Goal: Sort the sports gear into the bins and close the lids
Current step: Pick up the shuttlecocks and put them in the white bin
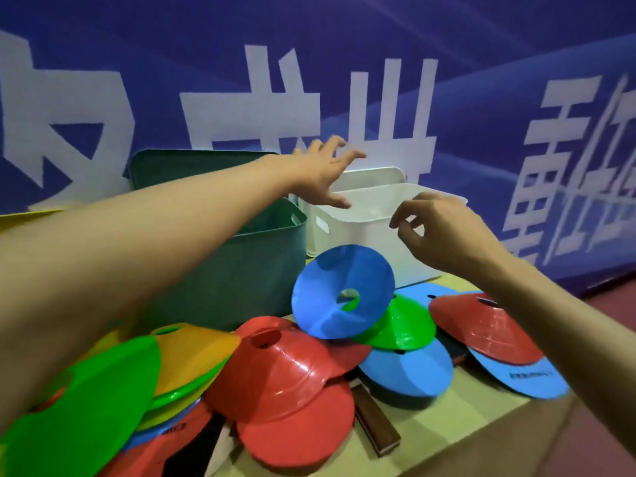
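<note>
The sports gear, a heap of flat disc cones, was spread over the near and middle part of the table (457,428), which could be seen only in part. A blue cone (339,292) stood tilted on its edge at the middle of the heap, propped against a green cone (401,327) and touched by neither hand. Red cones (292,373) lay toward the near edge, a green and an orange cone (191,356) toward the near left, and a red cone on a blue one (488,333) toward the right edge. A dark wooden handle (373,425) showed beneath the pile; what it belonged to could not be told.

At the far edge two bins were set side by side: a green bin (241,270) on the left and a white bin (364,228) on the right, both open. A green lid (192,170) and a white lid (375,175) appeared to be leaned upright behind them.

The left hand (320,170) was stretched over the bins with fingers spread and nothing held. The right hand (437,232) hung at the white bin's near wall, fingers loosely curled, empty.

No cone could be seen inside the white bin; the green bin's inside was hidden. The sorting was judged barely begun, with nearly all the gear and both lids left to deal with.
</note>
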